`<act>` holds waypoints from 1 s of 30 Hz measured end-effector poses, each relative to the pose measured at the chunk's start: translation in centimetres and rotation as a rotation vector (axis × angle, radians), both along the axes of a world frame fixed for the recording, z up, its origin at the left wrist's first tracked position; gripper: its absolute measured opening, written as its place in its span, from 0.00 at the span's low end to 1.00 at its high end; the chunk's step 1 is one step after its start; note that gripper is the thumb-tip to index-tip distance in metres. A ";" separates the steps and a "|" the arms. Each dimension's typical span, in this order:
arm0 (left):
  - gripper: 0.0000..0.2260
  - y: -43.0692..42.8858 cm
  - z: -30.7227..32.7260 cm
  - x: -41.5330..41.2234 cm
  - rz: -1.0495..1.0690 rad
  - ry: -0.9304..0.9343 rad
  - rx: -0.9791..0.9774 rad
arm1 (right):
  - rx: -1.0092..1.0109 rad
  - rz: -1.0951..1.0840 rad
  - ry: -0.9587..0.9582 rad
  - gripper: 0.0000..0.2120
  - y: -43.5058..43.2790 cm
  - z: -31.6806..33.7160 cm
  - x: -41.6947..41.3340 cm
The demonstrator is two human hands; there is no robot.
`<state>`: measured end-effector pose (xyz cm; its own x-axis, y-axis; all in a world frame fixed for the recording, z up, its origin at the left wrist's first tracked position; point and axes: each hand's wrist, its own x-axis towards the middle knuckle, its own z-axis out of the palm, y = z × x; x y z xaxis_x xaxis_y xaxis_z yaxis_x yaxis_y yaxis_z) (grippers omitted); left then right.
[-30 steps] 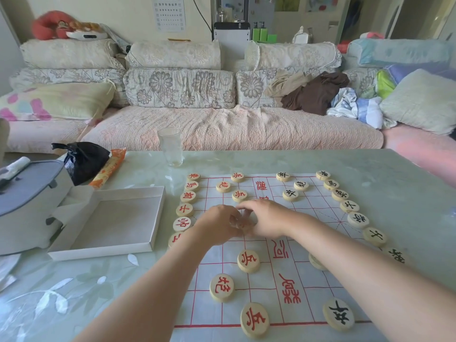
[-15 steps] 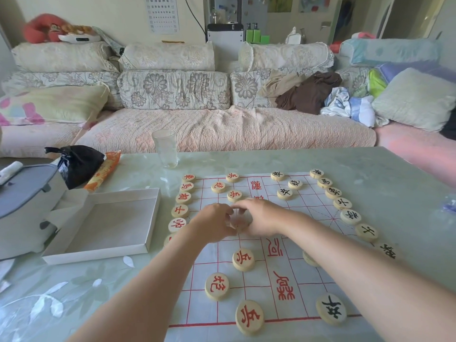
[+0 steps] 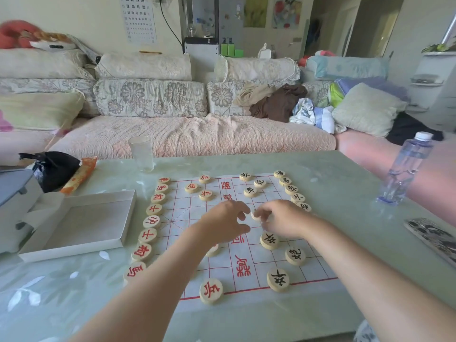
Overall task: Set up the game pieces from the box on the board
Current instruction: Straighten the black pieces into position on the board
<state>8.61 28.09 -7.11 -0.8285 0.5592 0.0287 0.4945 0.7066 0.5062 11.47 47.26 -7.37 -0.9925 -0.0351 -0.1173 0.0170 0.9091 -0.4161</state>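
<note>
White card box (image 3: 81, 223), at 9 o'clock of the board (image 3: 187, 218), lies bare inside; we judge the setting-up nearly complete. Red-lettered pieces (image 3: 150, 222) run in a column down the board's 9 o'clock edge. At centre, the left hand (image 3: 222, 223) hovers with a wide, relaxed grip, holding nothing that we can see; its forearm partly hides one red piece (image 3: 213, 250). At its 3 o'clock, the right hand (image 3: 283, 218) shows a narrow grip, fingertips pinching a pale disc (image 3: 256, 215) whose face is hidden; we cannot tell whether it touches the sheet. A black-lettered piece (image 3: 269, 240) lies just at 6 o'clock of that wrist. A water bottle (image 3: 404, 169) stands at 2 o'clock on the worktop (image 3: 345, 183), well apart.

Hazards, as we judge them: a withdrawing wrist or forearm may brush the pieces beneath and push them off their crossings; a disc released early may roll; the thin board may slide on the glossy worktop if dragged.
</note>
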 end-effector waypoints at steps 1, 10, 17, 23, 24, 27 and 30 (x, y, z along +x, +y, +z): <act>0.19 0.6 -0.3 0.6 -0.011 -0.009 -0.004 | 0.028 0.008 -0.018 0.16 0.4 0.0 0.5; 0.16 3.4 -2.3 3.3 0.010 0.013 -0.058 | 0.042 0.059 -0.062 0.26 2.3 -1.6 3.2; 0.21 2.8 -3.2 2.9 0.038 0.028 -0.125 | 0.151 0.004 0.017 0.25 1.4 -1.9 3.2; 0.21 2.7 -4.9 2.5 0.017 0.026 -0.113 | 0.075 0.054 -0.026 0.24 1.4 -2.1 2.9; 0.21 2.9 -4.9 2.3 0.012 0.030 -0.092 | 0.082 0.049 -0.021 0.22 1.4 -2.1 2.8; 0.20 3.5 -5.0 1.8 -0.004 0.026 -0.031 | 0.093 0.043 -0.003 0.21 1.2 -2.2 2.6; 0.20 4.3 -5.3 1.4 -0.021 0.031 -0.039 | 0.075 0.023 0.001 0.22 1.1 -2.6 2.6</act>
<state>9.99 32.42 -12.45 -0.8153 0.5781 0.0323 0.5249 0.7145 0.4626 14.09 48.36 -9.95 -0.9916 -0.0487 -0.1194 -0.0044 0.9380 -0.3467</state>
